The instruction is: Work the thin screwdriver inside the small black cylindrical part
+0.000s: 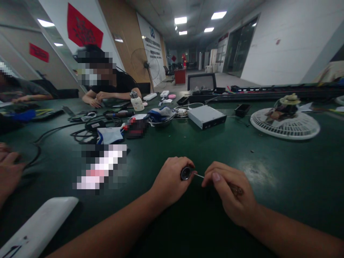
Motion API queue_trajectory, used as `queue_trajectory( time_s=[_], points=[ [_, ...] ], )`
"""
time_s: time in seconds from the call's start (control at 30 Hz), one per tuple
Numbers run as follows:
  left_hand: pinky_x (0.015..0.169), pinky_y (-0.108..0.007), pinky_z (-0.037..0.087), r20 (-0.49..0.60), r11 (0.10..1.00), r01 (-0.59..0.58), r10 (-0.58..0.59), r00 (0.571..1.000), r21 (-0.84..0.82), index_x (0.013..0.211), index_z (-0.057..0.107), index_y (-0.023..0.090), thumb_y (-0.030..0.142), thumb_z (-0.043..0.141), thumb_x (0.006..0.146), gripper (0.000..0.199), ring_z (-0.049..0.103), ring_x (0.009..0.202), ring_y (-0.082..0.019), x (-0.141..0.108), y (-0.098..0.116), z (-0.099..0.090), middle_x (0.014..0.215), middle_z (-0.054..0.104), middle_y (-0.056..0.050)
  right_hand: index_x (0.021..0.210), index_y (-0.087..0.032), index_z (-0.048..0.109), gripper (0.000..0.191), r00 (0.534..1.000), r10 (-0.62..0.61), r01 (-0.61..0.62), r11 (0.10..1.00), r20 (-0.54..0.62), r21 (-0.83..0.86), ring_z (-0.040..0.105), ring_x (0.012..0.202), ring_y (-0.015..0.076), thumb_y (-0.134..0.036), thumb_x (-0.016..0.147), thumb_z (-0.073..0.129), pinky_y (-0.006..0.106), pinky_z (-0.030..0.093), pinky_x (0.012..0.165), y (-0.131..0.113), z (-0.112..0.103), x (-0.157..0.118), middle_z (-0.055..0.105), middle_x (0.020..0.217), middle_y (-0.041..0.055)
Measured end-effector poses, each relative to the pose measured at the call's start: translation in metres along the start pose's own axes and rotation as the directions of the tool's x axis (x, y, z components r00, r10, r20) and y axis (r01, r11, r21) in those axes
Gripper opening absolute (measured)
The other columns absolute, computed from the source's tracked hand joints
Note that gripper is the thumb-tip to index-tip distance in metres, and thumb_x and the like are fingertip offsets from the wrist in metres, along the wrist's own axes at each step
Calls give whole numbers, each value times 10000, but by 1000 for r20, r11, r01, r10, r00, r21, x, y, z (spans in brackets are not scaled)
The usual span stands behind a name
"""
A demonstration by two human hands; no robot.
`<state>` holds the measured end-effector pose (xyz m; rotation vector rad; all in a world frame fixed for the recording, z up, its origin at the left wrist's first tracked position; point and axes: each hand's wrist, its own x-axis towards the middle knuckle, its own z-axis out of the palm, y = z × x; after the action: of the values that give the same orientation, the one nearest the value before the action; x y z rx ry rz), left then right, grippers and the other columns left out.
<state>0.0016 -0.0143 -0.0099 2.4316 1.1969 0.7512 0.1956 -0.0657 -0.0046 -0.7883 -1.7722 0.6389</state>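
My left hand (172, 181) grips a small dark metal ring (185, 173) between its fingers, with the ring's round opening facing up and toward me. My right hand (228, 191) pinches a thin screwdriver-like tool with a brown handle (236, 189) against the thumb. Its slim metal shaft (199, 175) reaches left to the ring and appears to touch its edge. Both hands are close together, just above the dark green table (279, 161). The fingers hide part of the ring and handle.
Ahead stand a grey metal drive enclosure (206, 116), a white fan guard (285, 123), and a bowl with cloth (161, 117). Black cables (91, 130) lie left. A white panel (40, 225) sits near me. A co-worker's hand (8, 172) rests at the left edge; another person (107, 86) sits across the table.
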Motion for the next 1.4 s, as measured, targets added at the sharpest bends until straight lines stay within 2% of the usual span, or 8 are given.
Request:
queue_trajectory(
  time_s=[0.2, 0.37, 0.53, 0.67, 0.83, 1.03, 1.17, 1.4],
  points=[
    [832, -373, 425, 11, 1000, -24, 24, 1000, 0, 919, 637, 223, 189, 673, 869, 71, 601, 859, -194, 0, 0, 0, 900, 682, 11, 833, -153, 680, 281, 992, -57, 53, 998, 109, 40, 606, 728, 156, -174, 996, 452, 294, 446, 647, -1, 1, 2, 630, 773, 45],
    [834, -371, 430, 15, 1000, -11, 10, 1000, 6, 928, 642, 223, 201, 672, 871, 68, 604, 858, -194, 0, 1, -1, 905, 685, 7, 808, -168, 675, 293, 1000, -18, 18, 1000, -5, -23, 588, 692, 152, -167, 999, 453, 298, 432, 628, -2, 1, 2, 610, 757, 32],
    [837, -376, 433, 15, 1000, -15, 15, 1000, 1, 918, 640, 223, 212, 657, 882, 41, 607, 854, -198, 0, 1, -1, 897, 688, 1, 830, -164, 686, 278, 992, -70, 68, 997, 109, 24, 607, 718, 164, -158, 987, 457, 302, 446, 638, -4, 1, 1, 631, 770, 44],
    [823, -377, 433, 27, 1000, -13, 13, 1000, 2, 918, 637, 224, 220, 668, 876, 53, 607, 847, -201, 0, 1, -2, 896, 687, 0, 797, -166, 671, 294, 999, -40, 41, 999, 13, -20, 580, 679, 155, -156, 994, 453, 300, 427, 615, -3, 0, -1, 602, 743, 34],
    [815, -374, 428, 20, 1000, -12, 12, 1000, 6, 914, 635, 220, 188, 654, 872, 56, 603, 855, -202, 0, 2, -2, 898, 686, -3, 850, -152, 681, 256, 989, -80, 77, 997, 122, 22, 606, 732, 157, -158, 987, 466, 293, 450, 646, -3, 0, 1, 634, 786, 51],
    [811, -369, 427, 32, 1000, -21, 21, 999, 4, 931, 634, 218, 181, 663, 865, 81, 601, 858, -199, 0, 2, -2, 906, 684, -1, 821, -155, 671, 265, 998, -56, 57, 998, 33, -28, 589, 705, 149, -154, 987, 465, 291, 435, 618, -5, 0, 1, 611, 772, 47],
    [812, -378, 434, 34, 1000, -20, 20, 999, 16, 930, 635, 219, 206, 652, 875, 59, 604, 861, -208, 0, 2, -2, 903, 684, -11, 842, -158, 672, 243, 984, -103, 102, 995, 149, 10, 598, 723, 156, -154, 978, 470, 298, 451, 635, -6, 0, 1, 625, 785, 49],
    [827, -381, 445, 32, 1000, -15, 14, 999, 15, 938, 639, 224, 194, 664, 863, 84, 611, 869, -208, 0, 2, -2, 911, 688, -9, 839, -168, 666, 234, 995, -75, 78, 997, 65, -30, 594, 713, 164, -162, 977, 477, 306, 449, 618, -4, 0, 1, 619, 783, 50]
  ],
)
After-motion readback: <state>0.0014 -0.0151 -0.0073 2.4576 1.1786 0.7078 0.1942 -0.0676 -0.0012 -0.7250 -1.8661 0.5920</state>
